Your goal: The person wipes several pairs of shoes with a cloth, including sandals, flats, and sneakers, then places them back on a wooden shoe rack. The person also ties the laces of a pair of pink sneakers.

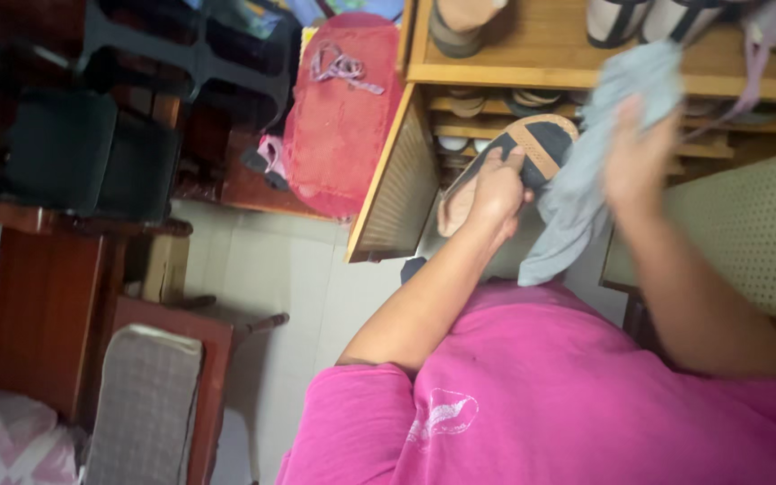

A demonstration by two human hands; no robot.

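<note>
- Left hand (498, 187) is closed around a flat sandal (514, 166), thumb on top, gripping near its middle in front of a wooden shoe rack (532, 67).
- Sandal's long axis runs diagonally: one end points up-right toward the rack shelves, the other down-left. Dark footbed w/ tan strap faces the camera.
- Right hand (639, 157) is blurred; it looks closed on a grey cloth (586, 180), though I can't tell how tightly. Cloth hangs down beside the sandal, touching its right edge.
- Rack's slatted side panel sits just left of the sandal; shelves w/ other shoes lie close behind.
- Open room: pale tiled floor (271, 269) to the left, below a red mat (343, 117).
</note>
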